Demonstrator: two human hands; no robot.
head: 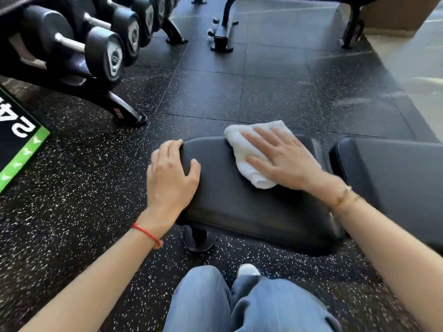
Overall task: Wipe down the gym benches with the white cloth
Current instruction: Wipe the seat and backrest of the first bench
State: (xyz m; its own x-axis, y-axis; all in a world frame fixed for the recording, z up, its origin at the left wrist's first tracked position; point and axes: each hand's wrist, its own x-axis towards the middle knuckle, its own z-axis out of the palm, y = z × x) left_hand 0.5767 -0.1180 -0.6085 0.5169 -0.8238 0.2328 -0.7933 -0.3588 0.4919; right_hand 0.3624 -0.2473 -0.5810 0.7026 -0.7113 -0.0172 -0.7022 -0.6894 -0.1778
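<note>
A black padded bench seat (pixel 239 200) fills the centre of the head view, with its back pad (pixel 395 173) to the right. A folded white cloth (pixel 242 149) lies on the seat's far edge. My right hand (pixel 285 159) lies flat on the cloth with its fingers spread, pressing it against the pad. The seat's left end is gripped by my left hand (pixel 171 173), thumb on top and fingers curled over the edge. A red string sits on my left wrist and a gold bracelet on my right.
A dumbbell rack (pixel 96 56) stands at the upper left, its foot near the bench. A black and green box (pixel 19 140) lies at the left edge. Another bench frame (pixel 223 34) stands farther back. My jeans-clad legs (pixel 239 305) and a white shoe show below on the speckled rubber floor.
</note>
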